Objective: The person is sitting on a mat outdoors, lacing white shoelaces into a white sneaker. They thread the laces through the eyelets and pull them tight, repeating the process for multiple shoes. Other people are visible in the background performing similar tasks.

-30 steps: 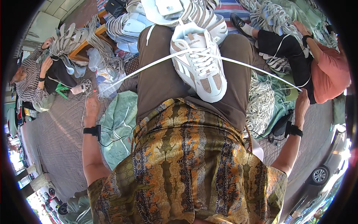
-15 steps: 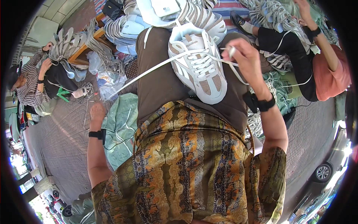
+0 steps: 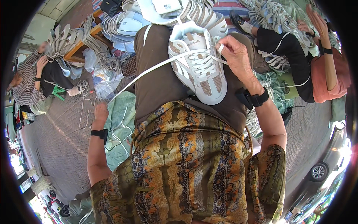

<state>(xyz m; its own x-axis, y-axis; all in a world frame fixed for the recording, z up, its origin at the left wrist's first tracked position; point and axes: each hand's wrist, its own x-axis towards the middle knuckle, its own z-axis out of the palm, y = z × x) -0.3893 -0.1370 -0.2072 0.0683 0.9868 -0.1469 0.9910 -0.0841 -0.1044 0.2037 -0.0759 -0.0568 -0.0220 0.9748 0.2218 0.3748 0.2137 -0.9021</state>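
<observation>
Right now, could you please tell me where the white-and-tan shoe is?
In the head view, the shoe lies just above centre, between the brown trouser legs, with the right hand close by its right side.

We are viewing a white-and-taupe shoe point(image 3: 198, 67) at upper centre.
We are noticing a scroll-patterned gold, orange and black shirt point(image 3: 190, 156), lower centre, and a coral top point(image 3: 327, 83), upper right.
</observation>
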